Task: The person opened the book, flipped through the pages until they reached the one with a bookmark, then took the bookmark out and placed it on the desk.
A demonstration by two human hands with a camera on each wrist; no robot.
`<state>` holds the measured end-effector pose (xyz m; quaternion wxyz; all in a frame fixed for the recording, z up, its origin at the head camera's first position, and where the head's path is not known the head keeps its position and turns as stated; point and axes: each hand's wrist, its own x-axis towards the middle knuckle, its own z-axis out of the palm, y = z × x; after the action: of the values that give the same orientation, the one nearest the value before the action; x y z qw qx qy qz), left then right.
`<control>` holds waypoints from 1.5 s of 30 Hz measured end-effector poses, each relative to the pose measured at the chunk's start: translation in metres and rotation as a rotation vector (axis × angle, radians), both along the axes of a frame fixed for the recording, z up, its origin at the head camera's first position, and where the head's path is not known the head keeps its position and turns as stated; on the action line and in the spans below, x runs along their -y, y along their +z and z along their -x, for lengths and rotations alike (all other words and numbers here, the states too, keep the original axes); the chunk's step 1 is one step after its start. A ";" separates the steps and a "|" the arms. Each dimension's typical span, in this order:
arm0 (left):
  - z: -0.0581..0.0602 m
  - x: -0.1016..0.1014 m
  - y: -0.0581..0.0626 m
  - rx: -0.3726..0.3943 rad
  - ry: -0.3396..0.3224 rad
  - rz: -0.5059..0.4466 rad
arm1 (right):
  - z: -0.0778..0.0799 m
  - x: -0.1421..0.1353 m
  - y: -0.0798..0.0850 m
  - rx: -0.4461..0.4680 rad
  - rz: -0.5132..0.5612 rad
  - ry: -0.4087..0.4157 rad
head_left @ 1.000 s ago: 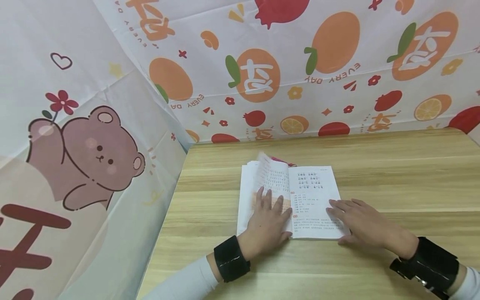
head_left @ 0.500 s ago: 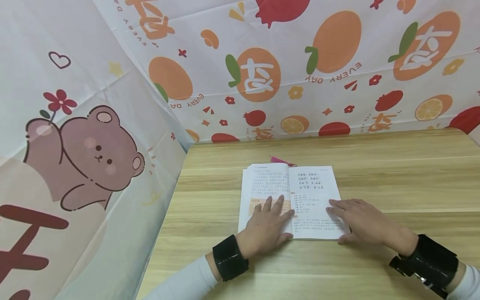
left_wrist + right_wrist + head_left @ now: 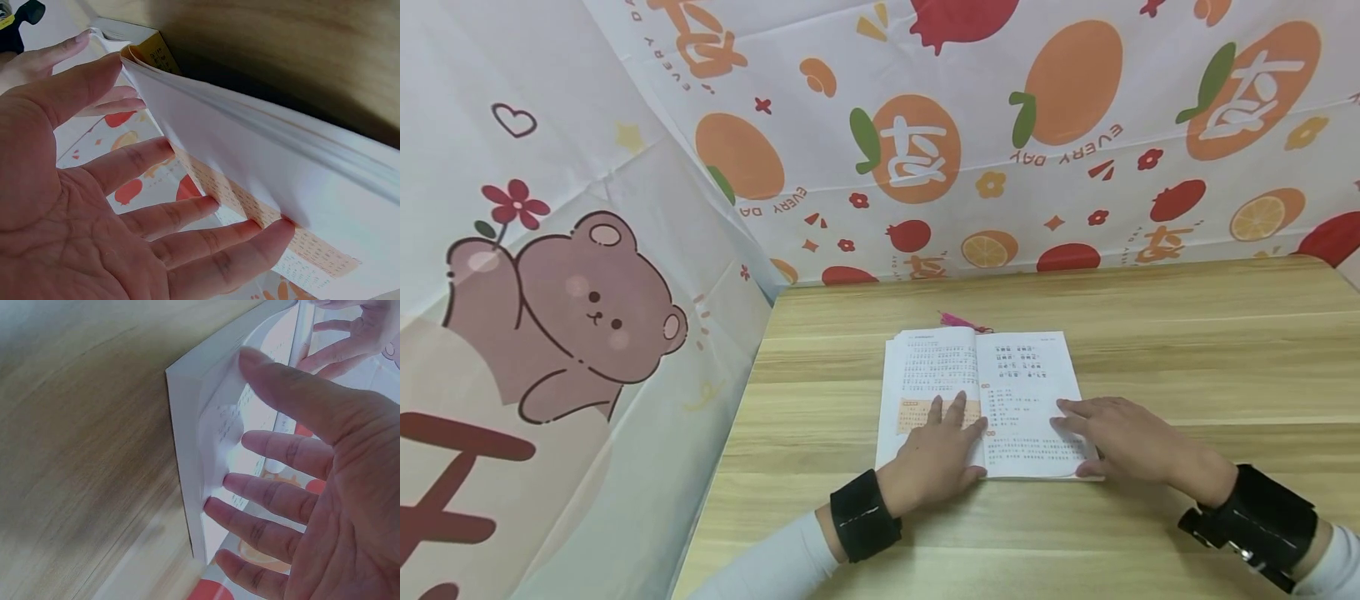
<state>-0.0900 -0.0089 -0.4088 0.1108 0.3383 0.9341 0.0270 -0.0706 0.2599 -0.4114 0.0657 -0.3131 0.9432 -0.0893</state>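
Note:
An open book (image 3: 1026, 400) lies on the wooden table, its pages printed with small text and an orange box on the left page. My left hand (image 3: 928, 458) rests on the lower left page, fingers spread, its thumb near the bottom of the spine. On the other side, my right hand (image 3: 1135, 442) touches the right page near its lower outer corner. In the right wrist view, the thumb (image 3: 275, 378) lies at the page's bottom edge and the fingertips touch the page, which bows slightly between them. The left wrist view shows the left fingers (image 3: 187, 215) nearly straight against the paper.
A pink tassel (image 3: 962, 322) sticks out beyond the book's top edge. Behind the wooden table (image 3: 1187, 333) hangs a fruit-print cloth (image 3: 820, 100), and a bear-print cloth (image 3: 602, 292) hangs on the left. Each wrist wears a black band (image 3: 865, 515).
A lifted left page has settled flat, uncovering the tassel, and my left fingers have drawn back slightly toward me. My right thumb has moved slightly onto the lower right page corner.

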 end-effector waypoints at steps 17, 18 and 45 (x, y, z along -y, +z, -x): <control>-0.002 -0.010 -0.014 -0.021 -0.054 -0.017 | -0.008 0.005 0.001 -0.148 -0.046 0.055; -0.002 -0.011 -0.014 -0.016 -0.047 -0.013 | -0.007 0.006 0.002 -0.167 -0.047 0.057; 0.001 -0.004 -0.004 -0.479 -0.168 0.171 | -0.015 0.004 0.003 -0.094 -0.008 0.001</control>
<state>-0.0907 -0.0046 -0.4132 -0.0832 0.4009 0.9012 -0.1423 -0.0556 0.2559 -0.4087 0.0224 -0.3173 0.9454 -0.0708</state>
